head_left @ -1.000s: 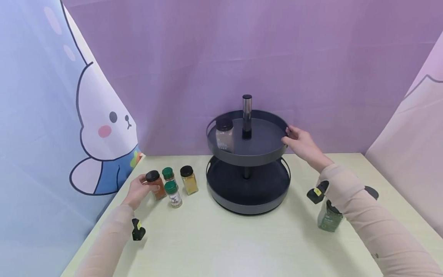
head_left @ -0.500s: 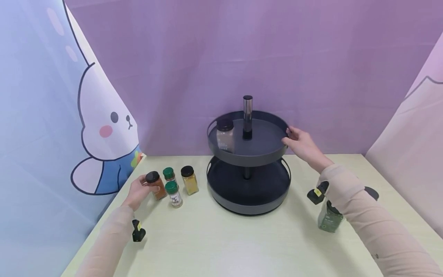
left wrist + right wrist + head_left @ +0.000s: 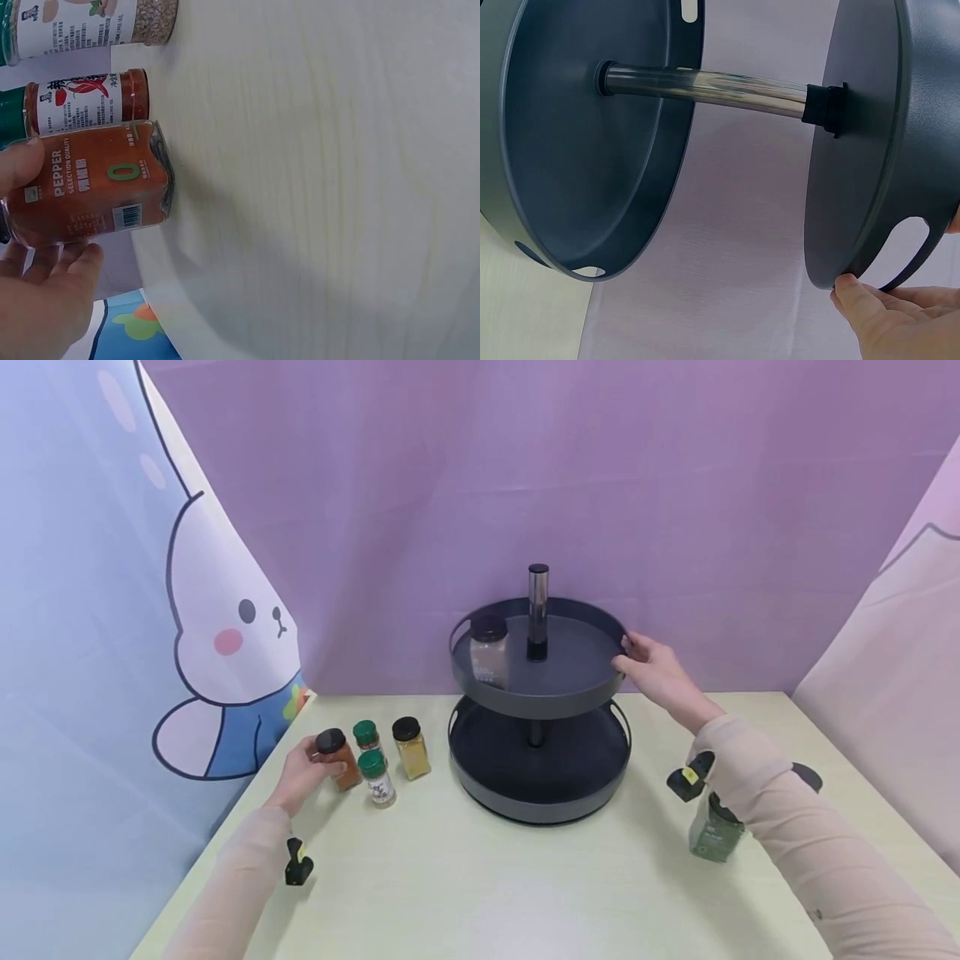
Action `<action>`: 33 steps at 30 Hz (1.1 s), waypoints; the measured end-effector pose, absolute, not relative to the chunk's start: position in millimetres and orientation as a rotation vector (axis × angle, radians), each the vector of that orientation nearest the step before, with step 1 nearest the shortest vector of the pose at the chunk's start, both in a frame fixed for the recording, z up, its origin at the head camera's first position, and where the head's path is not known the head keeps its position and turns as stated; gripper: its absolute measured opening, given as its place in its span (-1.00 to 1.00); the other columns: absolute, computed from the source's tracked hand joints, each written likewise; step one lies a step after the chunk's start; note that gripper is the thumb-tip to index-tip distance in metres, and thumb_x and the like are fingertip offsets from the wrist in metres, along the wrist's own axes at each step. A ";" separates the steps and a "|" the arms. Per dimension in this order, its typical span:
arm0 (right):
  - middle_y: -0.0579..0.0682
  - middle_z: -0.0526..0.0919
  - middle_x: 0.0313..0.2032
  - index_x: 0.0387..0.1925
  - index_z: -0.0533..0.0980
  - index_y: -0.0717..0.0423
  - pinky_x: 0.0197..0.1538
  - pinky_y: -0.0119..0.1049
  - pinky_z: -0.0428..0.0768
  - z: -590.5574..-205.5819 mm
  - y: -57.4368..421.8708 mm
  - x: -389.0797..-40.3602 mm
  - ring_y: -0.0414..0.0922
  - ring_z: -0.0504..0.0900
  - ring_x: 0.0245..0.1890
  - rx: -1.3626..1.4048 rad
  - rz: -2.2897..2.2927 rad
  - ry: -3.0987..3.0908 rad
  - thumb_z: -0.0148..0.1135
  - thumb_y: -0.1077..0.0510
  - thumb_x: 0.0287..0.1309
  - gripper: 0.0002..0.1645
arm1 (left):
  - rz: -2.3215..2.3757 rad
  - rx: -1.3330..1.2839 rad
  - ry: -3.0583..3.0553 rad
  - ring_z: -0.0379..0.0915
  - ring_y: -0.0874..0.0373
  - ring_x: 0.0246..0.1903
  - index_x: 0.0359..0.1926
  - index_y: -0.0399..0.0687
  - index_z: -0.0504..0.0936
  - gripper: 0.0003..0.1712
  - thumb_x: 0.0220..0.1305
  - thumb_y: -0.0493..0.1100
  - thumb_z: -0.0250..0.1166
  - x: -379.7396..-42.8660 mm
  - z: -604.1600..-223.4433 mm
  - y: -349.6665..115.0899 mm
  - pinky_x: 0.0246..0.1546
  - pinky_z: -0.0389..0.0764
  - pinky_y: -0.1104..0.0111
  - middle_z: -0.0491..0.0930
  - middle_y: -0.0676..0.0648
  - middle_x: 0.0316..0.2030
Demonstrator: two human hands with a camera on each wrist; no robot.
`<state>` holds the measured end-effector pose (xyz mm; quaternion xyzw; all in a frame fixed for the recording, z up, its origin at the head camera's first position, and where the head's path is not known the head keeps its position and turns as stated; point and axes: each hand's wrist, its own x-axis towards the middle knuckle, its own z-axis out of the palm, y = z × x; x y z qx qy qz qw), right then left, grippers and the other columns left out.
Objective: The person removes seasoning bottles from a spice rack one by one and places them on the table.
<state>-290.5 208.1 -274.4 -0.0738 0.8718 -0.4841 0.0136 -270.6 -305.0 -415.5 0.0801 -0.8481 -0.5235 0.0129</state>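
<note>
My left hand [image 3: 300, 777] holds a square spice jar [image 3: 347, 770] of reddish powder with a black lid, at the table's left. In the left wrist view this jar [image 3: 97, 187] reads PEPPER; my thumb lies on one side and fingers on the other. Right beside it stand two green-lidded spice jars [image 3: 381, 789] and a black-lidded jar of yellow powder [image 3: 412, 756]. My right hand [image 3: 658, 675] grips the upper tray [image 3: 540, 706] of a dark two-tier round rack at its right side, by the handle cutout [image 3: 904, 244]. A black-lidded jar [image 3: 489, 662] stands on that tray.
The rack's lower tray [image 3: 540, 812] sits low over the table, joined to the upper one by a metal post [image 3: 705, 86]. A jar of green flakes [image 3: 716, 837] stands under my right forearm, beside a dark round top [image 3: 807, 775] half hidden by the sleeve. Purple cloth [image 3: 375, 527] hangs behind.
</note>
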 end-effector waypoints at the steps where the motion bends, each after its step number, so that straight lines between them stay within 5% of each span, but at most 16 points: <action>1: 0.13 -0.04 0.40 0.41 -0.22 0.19 0.37 -0.02 0.11 -274.3 208.2 -290.4 0.05 -0.03 0.40 -0.229 -1.509 2.716 -0.11 0.05 0.29 -0.19 | -1.616 0.250 -2.650 0.17 -0.20 0.22 0.30 -0.31 0.08 -0.22 0.12 -0.29 0.26 -270.2 -415.1 -304.3 0.25 0.22 -0.02 0.24 -0.35 0.22; 11: 0.14 -0.04 0.40 0.40 -0.22 0.21 0.37 -0.04 0.10 -274.1 207.9 -289.6 0.05 -0.03 0.40 -0.233 -1.523 2.710 -0.10 0.06 0.28 -0.18 | -1.567 0.244 -2.634 0.12 -0.19 0.24 0.35 -0.24 0.04 -0.19 0.16 -0.23 0.24 -265.2 -398.0 -298.1 0.28 0.19 0.00 0.11 -0.34 0.30; 19: 0.14 -0.05 0.40 0.40 -0.23 0.20 0.37 -0.03 0.10 -274.8 208.9 -289.4 0.06 -0.03 0.40 -0.237 -1.513 2.713 -0.11 0.05 0.29 -0.18 | -1.517 0.165 -2.594 0.01 -0.12 0.33 0.36 -0.10 0.11 -0.22 0.22 0.04 0.19 -264.8 -360.3 -297.7 0.31 0.13 0.02 0.14 -0.20 0.34; 33: 0.16 -0.04 0.40 0.40 -0.23 0.20 0.37 -0.02 0.10 -274.0 207.3 -287.8 0.06 -0.02 0.40 -0.231 -1.506 2.723 -0.11 0.05 0.29 -0.18 | -1.396 -0.318 -2.784 0.27 0.00 0.23 0.31 0.10 0.24 -0.23 0.13 0.22 0.20 -266.7 -274.4 -240.5 0.25 0.20 -0.05 0.34 -0.03 0.26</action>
